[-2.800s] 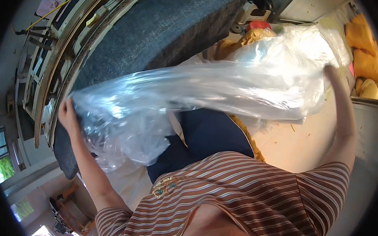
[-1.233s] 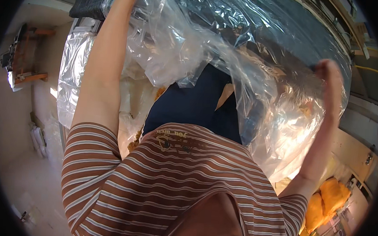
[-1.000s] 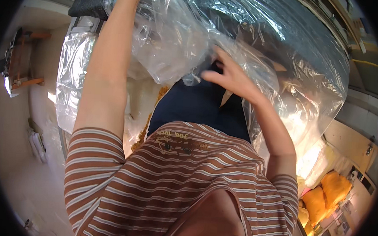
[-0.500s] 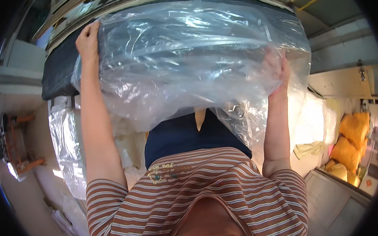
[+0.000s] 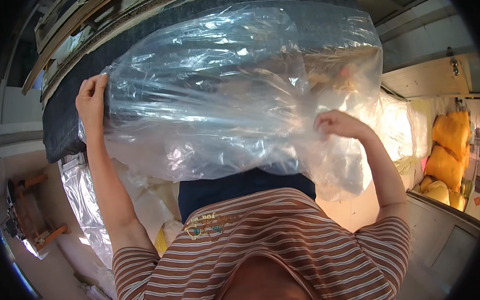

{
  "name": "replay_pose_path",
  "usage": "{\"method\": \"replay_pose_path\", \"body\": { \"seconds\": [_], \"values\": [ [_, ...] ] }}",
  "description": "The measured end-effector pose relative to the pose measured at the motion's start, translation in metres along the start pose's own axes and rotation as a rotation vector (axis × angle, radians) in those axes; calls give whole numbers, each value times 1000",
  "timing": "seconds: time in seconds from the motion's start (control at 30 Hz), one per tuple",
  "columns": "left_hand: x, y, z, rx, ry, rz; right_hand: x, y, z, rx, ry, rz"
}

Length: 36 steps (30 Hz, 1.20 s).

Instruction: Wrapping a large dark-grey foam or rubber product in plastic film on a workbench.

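Note:
A large sheet of thin clear plastic (image 5: 199,104), wrinkled and shiny, lies over a dark-covered work surface (image 5: 65,124) and hangs down over its near edge. My left hand (image 5: 92,96) is closed on the plastic's left edge, thumb and fingers pinched together. Toward the right side, my right hand (image 5: 336,125) has its fingers curled in on the plastic, and long creases run from there toward the left. Its fingertips are slightly blurred. Through the right part of the sheet, brownish shapes show dimly.
Wooden rails (image 5: 83,33) run along the far left edge. Folded shiny plastic (image 5: 85,207) hangs at the left, near a small wooden stool (image 5: 36,210) on the floor. Orange bundles (image 5: 448,155) are stacked at the right, beyond bright white plastic (image 5: 398,126).
My left hand has come down and left with the plastic's edge. My right hand has moved nearer and inward, no longer behind the film. Creases now stretch across the sheet.

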State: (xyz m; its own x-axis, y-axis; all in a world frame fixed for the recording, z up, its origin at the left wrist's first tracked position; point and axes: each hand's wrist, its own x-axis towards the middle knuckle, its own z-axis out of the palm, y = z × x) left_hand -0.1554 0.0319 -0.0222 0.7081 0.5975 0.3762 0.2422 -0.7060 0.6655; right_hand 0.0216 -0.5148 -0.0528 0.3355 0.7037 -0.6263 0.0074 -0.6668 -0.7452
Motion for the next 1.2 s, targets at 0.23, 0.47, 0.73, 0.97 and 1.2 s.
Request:
{"method": "replay_pose_path", "body": {
  "seconds": [0.23,0.47,0.73,0.97,1.2],
  "values": [
    [-14,25,3,34,112,17,44,-118,-9,-238,811,-582],
    [-9,1,-1,-23,162,-13,100,-138,-11,-520,1062,-566],
    [-8,1,0,8,174,-50,134,-154,-24,-741,1131,-506],
    [-11,7,-3,97,174,-1,130,-171,-26,-343,892,-556],
    [-12,12,-1,107,163,9,123,-163,-30,-429,991,-434]
  ]
}}
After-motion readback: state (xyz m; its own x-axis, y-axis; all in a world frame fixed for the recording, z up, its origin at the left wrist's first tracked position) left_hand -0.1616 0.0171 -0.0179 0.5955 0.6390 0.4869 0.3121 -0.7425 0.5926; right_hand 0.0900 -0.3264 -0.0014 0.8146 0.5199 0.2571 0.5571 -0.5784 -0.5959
